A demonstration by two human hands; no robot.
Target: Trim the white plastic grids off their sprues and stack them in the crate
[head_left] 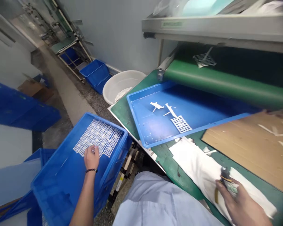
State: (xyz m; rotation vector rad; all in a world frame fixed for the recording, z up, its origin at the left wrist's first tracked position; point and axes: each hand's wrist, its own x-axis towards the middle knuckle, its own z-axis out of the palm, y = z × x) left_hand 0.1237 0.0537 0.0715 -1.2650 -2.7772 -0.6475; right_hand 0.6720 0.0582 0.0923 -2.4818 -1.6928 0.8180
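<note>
My left hand [91, 159] reaches into a deep blue bin [61, 175] at the lower left. Its fingers are curled at the near edge of several white plastic grids [97, 135] laid flat side by side, and they pinch one of these grids; the fingertips are partly hidden. Over the table at the lower right, my right hand [240, 201] is closed round small cutting pliers [226, 179] with a dark head and yellowish handles. Beneath the pliers lies a white cloth [195, 160]. A shallow blue tray [153, 125] holds another white grid [181, 124] and white pieces with stems [157, 105].
A green conveyor belt [217, 78] runs behind the tray, carrying a stemmed white grid [204, 59]. Brown cardboard [247, 144] with white scraps lies on the green table [122, 110]. A white tub [122, 81] and blue crates [96, 75] stand on the floor beyond.
</note>
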